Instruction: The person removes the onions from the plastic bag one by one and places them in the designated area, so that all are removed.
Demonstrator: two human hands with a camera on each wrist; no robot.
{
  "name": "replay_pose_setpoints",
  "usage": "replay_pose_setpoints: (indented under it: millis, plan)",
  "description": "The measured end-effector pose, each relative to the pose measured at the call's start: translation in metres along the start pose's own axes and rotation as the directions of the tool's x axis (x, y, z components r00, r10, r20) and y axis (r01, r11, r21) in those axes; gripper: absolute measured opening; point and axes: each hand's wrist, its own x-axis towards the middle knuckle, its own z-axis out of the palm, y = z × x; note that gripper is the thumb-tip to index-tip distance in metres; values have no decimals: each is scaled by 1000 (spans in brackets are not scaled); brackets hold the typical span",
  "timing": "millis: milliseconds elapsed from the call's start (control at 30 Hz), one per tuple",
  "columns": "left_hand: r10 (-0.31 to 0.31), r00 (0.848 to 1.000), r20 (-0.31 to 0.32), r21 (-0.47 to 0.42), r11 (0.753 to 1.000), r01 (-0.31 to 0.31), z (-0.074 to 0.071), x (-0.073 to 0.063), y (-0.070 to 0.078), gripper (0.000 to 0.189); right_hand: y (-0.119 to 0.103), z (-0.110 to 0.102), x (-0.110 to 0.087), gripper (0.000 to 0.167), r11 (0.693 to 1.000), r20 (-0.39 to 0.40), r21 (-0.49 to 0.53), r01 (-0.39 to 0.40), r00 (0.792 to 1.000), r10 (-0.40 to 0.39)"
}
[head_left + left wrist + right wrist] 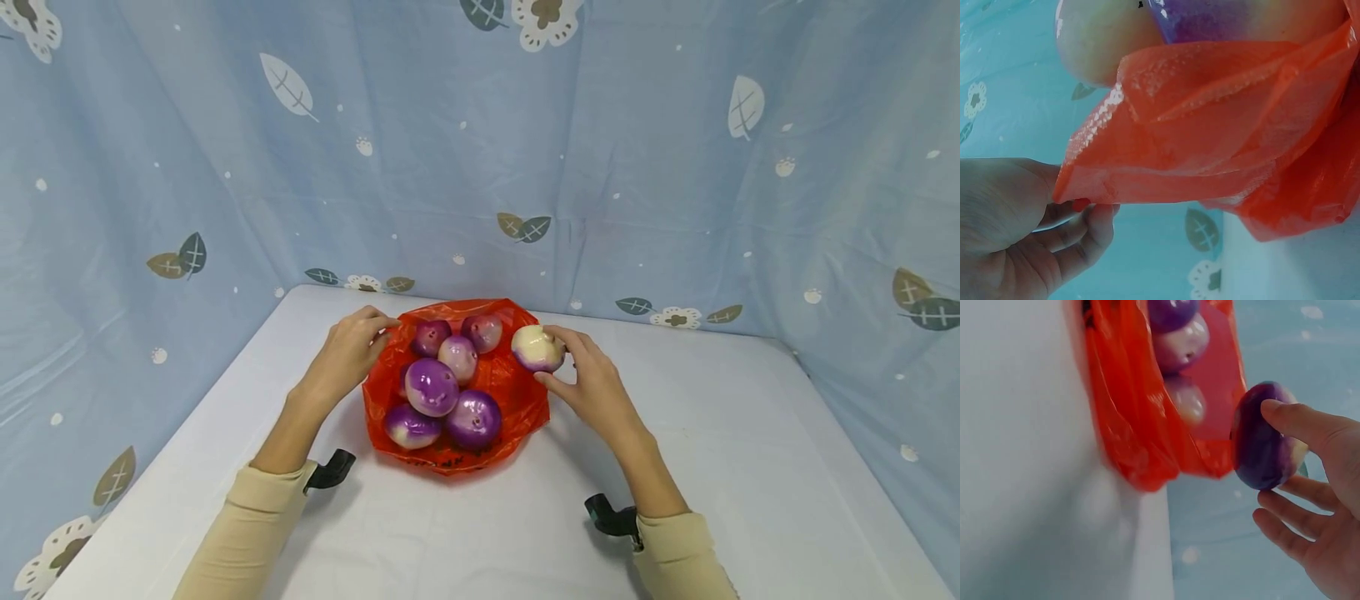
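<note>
An open red plastic bag [517, 392] holds several glossy purple-and-white round vegetables that look like turnips, such as the large purple one [431, 387] on top of the heap. At the bag's left rim my left hand [348, 350] pinches the edge of the plastic, which the left wrist view shows stretched out from the fingertips [1104, 215]. My right hand [600, 387] holds a cream-and-purple turnip [537, 348] between thumb and fingers at the bag's right rim. Its purple side [1259, 437] shows in the right wrist view, just outside the bag's mouth.
The bag stands on a white table [720, 467]. Behind the table hangs a blue curtain [450, 150] with leaf and flower prints. A black wrist mount [330, 469] sticks out from the left sleeve, and another mount [611, 515] from the right.
</note>
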Motion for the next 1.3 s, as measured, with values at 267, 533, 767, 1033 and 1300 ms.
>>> replay_pose_setpoints:
  millis: [267,533,767,1033,1300]
  plan:
    - [-10,1000,12,1,1000,10,1,0,2,20,19,-16,-4,69,999,-60,-17,-36,998,35]
    - [-11,1000,19,1,1000,11,-1,1,3,22,41,-19,-7,68,995,-41,-34,-93,995,92]
    - [-12,1000,19,4,1000,12,-2,0,3,21,56,-18,-11,66,988,-8,-62,-138,990,138]
    - [10,1000,-2,5,1000,-10,-3,-1,3,19,65,-17,-13,66,980,39,-79,-181,982,185]
    - [11,1000,-8,4,1000,-11,-3,-1,5,19,71,-15,-15,65,974,54,-102,-204,976,210]
